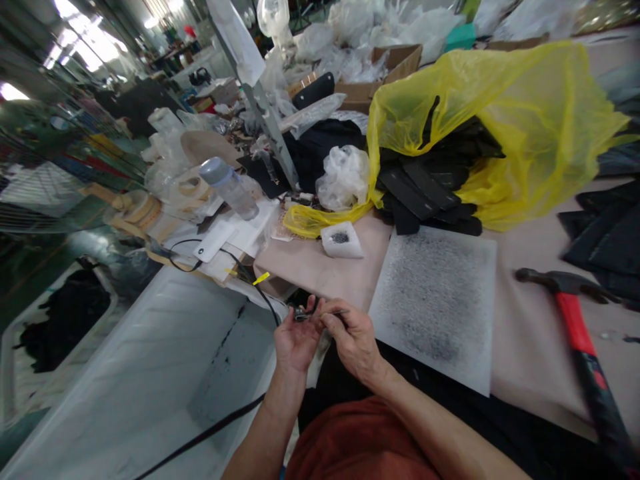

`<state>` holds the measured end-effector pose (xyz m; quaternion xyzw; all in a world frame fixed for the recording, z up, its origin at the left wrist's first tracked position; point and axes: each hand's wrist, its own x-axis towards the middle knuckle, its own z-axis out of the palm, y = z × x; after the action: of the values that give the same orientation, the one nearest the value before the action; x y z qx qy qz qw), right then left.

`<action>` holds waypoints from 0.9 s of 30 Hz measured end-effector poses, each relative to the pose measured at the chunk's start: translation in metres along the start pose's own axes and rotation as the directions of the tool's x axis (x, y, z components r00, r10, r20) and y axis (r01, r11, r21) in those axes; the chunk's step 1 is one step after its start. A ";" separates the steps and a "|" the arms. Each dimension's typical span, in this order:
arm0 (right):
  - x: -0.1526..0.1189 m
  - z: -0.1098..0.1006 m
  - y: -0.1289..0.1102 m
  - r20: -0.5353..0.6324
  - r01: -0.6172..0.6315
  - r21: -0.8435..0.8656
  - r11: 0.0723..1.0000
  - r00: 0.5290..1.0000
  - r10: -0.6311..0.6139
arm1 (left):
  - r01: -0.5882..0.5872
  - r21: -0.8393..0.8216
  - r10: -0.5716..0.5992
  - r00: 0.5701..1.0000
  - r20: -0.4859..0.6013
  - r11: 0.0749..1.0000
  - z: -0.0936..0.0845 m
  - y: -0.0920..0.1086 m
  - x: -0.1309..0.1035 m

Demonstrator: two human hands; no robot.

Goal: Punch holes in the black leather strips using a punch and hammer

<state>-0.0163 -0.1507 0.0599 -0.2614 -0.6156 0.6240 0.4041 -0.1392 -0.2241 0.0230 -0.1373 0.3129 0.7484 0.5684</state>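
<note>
The beige-covered worktable point(520, 357) spreads ahead and to your right, and the long white open bin point(145, 380) lies to your left; your hands meet near the corner between them. On the table, the translucent yellow plastic bag point(545, 113) holds flat black pieces point(425, 183), and nearer you is the grey-speckled white square board point(435, 293), just right of your hands. Well to its right lies the claw hammer with a red and black handle point(575, 323).

Your left hand point(297, 340) is turned palm up, its wrist low and its fingers curled around the small dark piece with a metallic glint point(301, 315). That piece lies left of your right fingertips, its long axis roughly crosswise, pointing toward them; your left hand is the nearer, touching it. Your right hand point(355, 337) comes in from the right, back of the hand up, thumb and forefinger pinched on the thin dark sliver point(341, 312). Whether sliver and piece are joined, you cannot tell here; the fingers hide the gap.
</note>
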 end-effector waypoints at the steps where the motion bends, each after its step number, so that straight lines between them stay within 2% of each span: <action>1: 0.000 0.000 -0.001 -0.003 0.012 -0.015 1.000 1.000 -0.012 | -0.002 0.000 0.002 1.000 -0.003 1.000 0.000 0.000 0.000; 7: 0.001 0.001 -0.005 -0.026 0.073 -0.067 0.995 0.997 -0.075 | -0.045 0.016 0.046 0.998 -0.047 0.999 0.006 0.002 -0.002; 11: 0.000 0.005 0.002 0.062 0.103 -0.113 0.988 0.993 -0.096 | -0.016 0.020 0.017 0.997 -0.079 1.000 0.009 0.002 -0.003; 14: -0.002 0.007 0.009 0.135 0.200 -0.236 0.951 0.976 -0.172 | 0.014 0.040 -0.011 0.996 -0.084 0.999 0.005 0.002 -0.002; 16: -0.004 0.006 0.011 0.141 0.253 -0.311 0.916 0.966 -0.218 | 0.014 0.076 -0.007 0.996 -0.092 0.997 0.002 0.002 0.000; 18: -0.005 0.003 0.012 0.094 0.213 -0.321 0.923 0.977 -0.192 | -0.046 0.123 0.060 0.993 -0.106 0.991 -0.001 0.004 0.002; 20: -0.006 -0.003 0.013 0.015 0.101 -0.278 0.955 0.995 -0.100 | -0.135 0.176 0.156 0.982 -0.107 0.975 -0.002 0.008 0.003; 23: -0.005 -0.014 0.016 -0.074 -0.039 -0.204 0.978 0.997 0.024 | -0.219 0.269 0.255 0.961 -0.106 0.938 -0.003 0.013 0.003; 25: -0.004 -0.019 0.019 -0.106 -0.079 -0.186 0.979 0.993 0.059 | -0.265 0.370 0.327 0.938 -0.115 0.891 -0.004 0.015 0.003; 27: -0.002 -0.022 0.022 -0.128 -0.097 -0.184 0.978 0.989 0.075 | -0.323 0.489 0.426 0.898 -0.112 0.810 -0.006 0.015 0.003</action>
<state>-0.0005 -0.1383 0.0359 -0.3621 -0.6348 0.5627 0.3863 -0.1552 -0.2284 0.0212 -0.0151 0.5615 0.7311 0.3873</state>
